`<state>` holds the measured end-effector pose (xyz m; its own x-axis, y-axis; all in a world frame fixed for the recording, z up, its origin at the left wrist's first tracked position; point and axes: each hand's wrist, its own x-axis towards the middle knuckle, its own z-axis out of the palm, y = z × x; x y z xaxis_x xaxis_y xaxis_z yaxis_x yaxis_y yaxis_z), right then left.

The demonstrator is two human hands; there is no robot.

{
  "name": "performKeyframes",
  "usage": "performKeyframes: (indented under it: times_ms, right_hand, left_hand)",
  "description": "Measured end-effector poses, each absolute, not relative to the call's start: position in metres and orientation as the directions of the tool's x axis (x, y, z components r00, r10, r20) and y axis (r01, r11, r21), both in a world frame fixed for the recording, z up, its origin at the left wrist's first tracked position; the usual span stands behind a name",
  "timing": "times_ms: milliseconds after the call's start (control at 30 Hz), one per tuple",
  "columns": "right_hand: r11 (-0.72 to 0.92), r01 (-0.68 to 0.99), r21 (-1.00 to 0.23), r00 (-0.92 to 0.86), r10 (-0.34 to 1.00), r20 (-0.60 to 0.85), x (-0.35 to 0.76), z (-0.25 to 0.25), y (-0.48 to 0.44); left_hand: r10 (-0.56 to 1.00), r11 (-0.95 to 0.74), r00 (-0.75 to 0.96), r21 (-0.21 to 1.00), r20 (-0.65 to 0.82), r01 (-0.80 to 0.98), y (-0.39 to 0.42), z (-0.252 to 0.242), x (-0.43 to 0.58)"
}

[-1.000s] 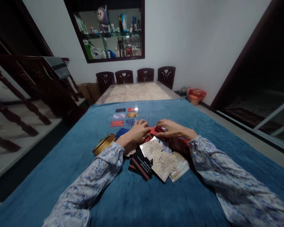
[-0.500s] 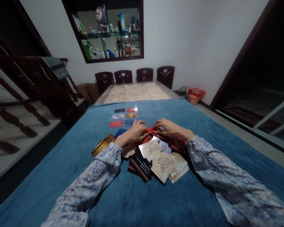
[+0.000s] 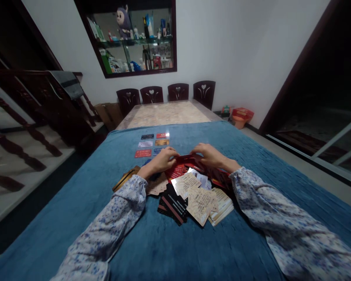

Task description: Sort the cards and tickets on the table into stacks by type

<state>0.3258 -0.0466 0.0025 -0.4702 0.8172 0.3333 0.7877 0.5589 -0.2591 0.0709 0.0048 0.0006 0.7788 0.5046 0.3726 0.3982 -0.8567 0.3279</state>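
Head view: red cards (image 3: pixel 176 171) seem Chinese-lettered.

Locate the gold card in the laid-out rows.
Head view, just left of centre: the gold card lies on the blue cloth, immediately right of the pale card.

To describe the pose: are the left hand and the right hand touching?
Apart. The head view shows a gap between the left hand and the right hand, where a red card shows.

Wall cabinet (image 3: pixel 174 39), far, with plush toy (image 3: pixel 123 24); dark chairs (image 3: pixel 206 100), four, far; cardboard box (image 3: pixel 107 116), far left; grey cloth (image 3: pixel 67 83) on railing (image 3: pixel 23 72), left; orange bin (image 3: pixel 239 122), far right.
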Motion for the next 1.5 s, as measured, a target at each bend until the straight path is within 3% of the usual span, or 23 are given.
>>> performKeyframes:
  times_ms: [267,467,667,1033,1500]
  right_hand:
    - [0.466,0.827,-0.313,-0.348,0.863,0.366,0.322,-0.002,-0.047]
    - [0.406,0.869,-0.281,-0.3,0.886,0.353,0.318,-0.004,-0.048]
    - [0.378,0.907,-0.185,-0.28,0.87,0.405,0.31,-0.003,-0.055]
    - [0.496,0.867,-0.047,-0.425,0.786,0.45,0.31,-0.01,-0.053]
    - [0.474,0.872,0.118,-0.47,0.747,0.471,0.309,-0.007,-0.057]
  left_hand:
    - [0.584,-0.807,0.689,0.398,0.43,0.435,0.006,-0.005,0.072]
    - [0.636,-0.769,0.635,0.419,0.438,0.482,0.008,-0.01,0.074]
    - [0.661,-0.75,0.606,0.424,0.443,0.507,0.008,-0.012,0.074]
    - [0.678,-0.733,0.542,0.399,0.496,0.551,0.009,-0.012,0.074]
    - [0.704,-0.706,0.509,0.418,0.495,0.571,0.004,-0.011,0.078]
